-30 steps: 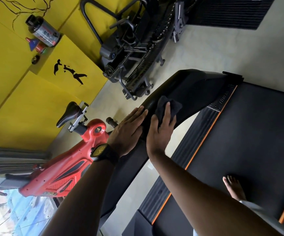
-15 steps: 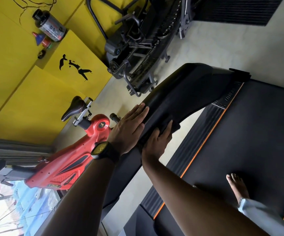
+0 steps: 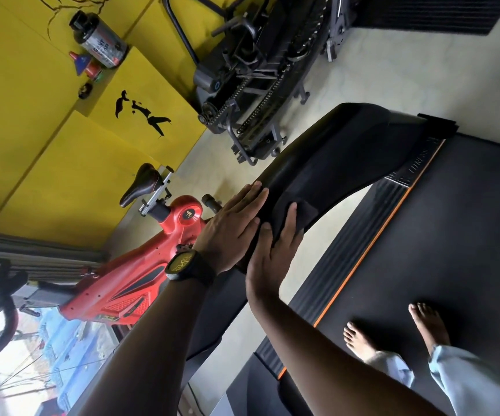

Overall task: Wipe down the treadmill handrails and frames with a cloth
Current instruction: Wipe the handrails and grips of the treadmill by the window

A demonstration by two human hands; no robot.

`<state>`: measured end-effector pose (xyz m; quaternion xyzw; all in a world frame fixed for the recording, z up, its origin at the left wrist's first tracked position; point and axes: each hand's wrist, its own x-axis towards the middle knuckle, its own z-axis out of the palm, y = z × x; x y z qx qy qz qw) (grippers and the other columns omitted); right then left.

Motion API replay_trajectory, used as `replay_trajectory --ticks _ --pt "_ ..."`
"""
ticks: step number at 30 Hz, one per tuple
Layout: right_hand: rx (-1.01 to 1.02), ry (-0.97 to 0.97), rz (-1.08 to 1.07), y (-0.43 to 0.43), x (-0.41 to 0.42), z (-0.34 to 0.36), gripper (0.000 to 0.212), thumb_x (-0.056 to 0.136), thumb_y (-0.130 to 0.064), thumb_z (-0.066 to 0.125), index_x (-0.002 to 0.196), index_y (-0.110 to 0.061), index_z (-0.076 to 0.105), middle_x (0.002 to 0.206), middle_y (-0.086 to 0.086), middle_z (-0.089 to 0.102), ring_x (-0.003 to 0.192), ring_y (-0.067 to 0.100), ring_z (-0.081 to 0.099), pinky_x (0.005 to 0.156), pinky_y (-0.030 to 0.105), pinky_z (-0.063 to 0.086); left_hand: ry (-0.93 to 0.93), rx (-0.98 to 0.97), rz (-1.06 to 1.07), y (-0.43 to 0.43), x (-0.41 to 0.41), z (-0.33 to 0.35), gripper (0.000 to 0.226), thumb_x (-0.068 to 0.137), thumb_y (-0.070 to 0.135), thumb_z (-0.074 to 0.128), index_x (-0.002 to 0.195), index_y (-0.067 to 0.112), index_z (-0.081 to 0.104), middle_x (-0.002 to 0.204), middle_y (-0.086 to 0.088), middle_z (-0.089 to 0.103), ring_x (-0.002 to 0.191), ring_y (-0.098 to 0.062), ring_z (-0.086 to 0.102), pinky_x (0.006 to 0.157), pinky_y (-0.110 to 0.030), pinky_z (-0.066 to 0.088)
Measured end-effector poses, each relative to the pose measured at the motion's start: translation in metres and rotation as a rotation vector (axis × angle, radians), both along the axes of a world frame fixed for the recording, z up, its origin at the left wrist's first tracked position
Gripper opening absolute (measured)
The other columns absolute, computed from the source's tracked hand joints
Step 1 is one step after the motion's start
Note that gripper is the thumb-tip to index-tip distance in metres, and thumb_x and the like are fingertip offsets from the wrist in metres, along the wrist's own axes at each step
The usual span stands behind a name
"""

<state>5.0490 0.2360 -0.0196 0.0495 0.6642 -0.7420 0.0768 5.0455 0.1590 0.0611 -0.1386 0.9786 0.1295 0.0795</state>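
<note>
Head view, looking down along a treadmill. Writing: pale lettering on the side rail (image 3: 416, 168) is running beside the orange stripe (image 3: 359, 262); it seems to end in "TNESS", and the rest is too faint to read. The label on the canister (image 3: 101, 40) by the yellow wall is blurring beyond reading, and a small gold emblem (image 3: 190, 214) on the red exercise bike (image 3: 134, 283) is showing no legible text.

Counts: two hands, two bare feet (image 3: 359, 337), one cloth, one wristwatch (image 3: 184, 265), one black chain-driven machine (image 3: 257, 70).

The left hand (image 3: 230, 232) is lying flat, fingers straight and together, on the outer edge of the treadmill frame (image 3: 332, 157). The right hand (image 3: 272, 253), just beside it, is pressing the black cloth (image 3: 307, 210) against the frame's inner face with straight fingers. The cloth is blending into the black frame, so its outline is hard to trace; part is lying hidden under the fingers. Both feet are standing on the belt (image 3: 452, 235), near its stripe-side edge.
</note>
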Motion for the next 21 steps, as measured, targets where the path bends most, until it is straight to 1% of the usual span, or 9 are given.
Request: replay_trajectory --ticks 3,4,7,9,10,14,16,19,21 --pt "0.005 -0.348 -0.043 -0.01 0.002 -0.001 0.065 0.092 -0.054 0.033 0.155 -0.039 0.032 0.158 0.005 0.036 0.138 0.031 0.043 0.109 0.051 0.043 0.002 -0.007 0.022 0.001 0.009 0.001 0.053 0.107 0.024 0.038 0.157 0.025 0.02 0.161 0.015 0.008 0.15 -0.002 0.001 0.119 -0.016 -0.001" --pt "0.001 -0.385 -0.025 -0.007 0.009 0.004 0.067 0.09 -0.056 0.03 0.155 -0.04 0.032 0.159 0.006 0.036 0.137 0.034 0.043 0.109 0.052 0.042 -0.002 -0.012 0.03 0.002 0.011 0.001 0.053 0.107 0.025 0.037 0.157 0.026 0.019 0.16 0.016 0.006 0.15 -0.001 0.0 0.117 -0.013 -0.003" --pt "0.01 -0.076 0.074 0.008 0.026 0.016 0.052 0.099 -0.04 0.037 0.151 -0.042 0.034 0.16 0.012 0.035 0.143 0.033 0.036 0.114 0.038 0.032 -0.014 -0.013 0.035 0.0 0.015 0.001 0.054 0.106 0.024 0.037 0.157 0.028 0.019 0.16 0.017 0.006 0.15 0.0 -0.001 0.119 -0.017 -0.002" --pt "0.027 0.06 0.09 0.007 0.021 0.008 0.053 0.1 -0.036 0.043 0.153 -0.031 0.038 0.159 0.016 0.035 0.141 0.031 0.037 0.112 0.035 0.034 -0.022 -0.017 0.026 -0.002 0.017 0.0 0.053 0.106 0.025 0.035 0.157 0.027 0.02 0.16 0.016 0.007 0.151 -0.002 0.001 0.122 -0.024 0.003" --pt "0.041 0.054 0.068 0.003 0.017 0.001 0.056 0.1 -0.037 0.043 0.154 -0.026 0.038 0.158 0.016 0.036 0.14 0.031 0.039 0.112 0.038 0.036 -0.025 -0.02 0.026 -0.002 0.019 0.0 0.053 0.106 0.029 0.033 0.157 0.027 0.019 0.161 0.015 0.007 0.151 -0.003 0.001 0.123 -0.027 0.005" --pt "-0.008 -0.387 -0.023 -0.008 0.025 -0.006 0.063 0.095 -0.044 0.037 0.157 -0.032 0.031 0.159 0.006 0.036 0.138 0.029 0.042 0.109 0.055 0.044 -0.024 -0.018 0.026 0.0 0.028 0.002 0.053 0.106 0.032 0.032 0.157 0.026 0.017 0.162 0.013 0.007 0.151 -0.003 0.001 0.122 -0.025 0.003" --pt "-0.006 -0.306 0.015 -0.003 0.041 0.002 0.062 0.096 -0.043 0.036 0.157 -0.032 0.031 0.159 0.007 0.035 0.138 0.029 0.041 0.109 0.05 0.045 -0.034 -0.029 0.03 0.0 0.03 0.002 0.053 0.107 0.029 0.033 0.158 0.027 0.017 0.163 0.014 0.006 0.151 -0.002 0.0 0.122 -0.025 0.003" --pt "0.003 0.006 0.062 0.004 0.035 0.001 0.058 0.099 -0.037 0.039 0.155 -0.02 0.038 0.158 0.013 0.035 0.139 0.026 0.039 0.11 0.028 0.039 -0.034 -0.05 0.029 0.0 0.033 0.002 0.054 0.107 0.028 0.033 0.158 0.028 0.017 0.162 0.014 0.006 0.151 -0.003 0.0 0.122 -0.025 0.003" --pt "0.029 0.005 0.03 0.0 0.02 -0.007 0.057 0.101 -0.037 0.04 0.156 -0.022 0.035 0.159 0.012 0.035 0.139 0.029 0.04 0.11 0.036 0.042 -0.022 -0.049 0.031 0.001 0.035 0.003 0.054 0.107 0.027 0.035 0.157 0.027 0.017 0.161 0.015 0.005 0.151 -0.002 -0.001 0.119 -0.018 -0.001"
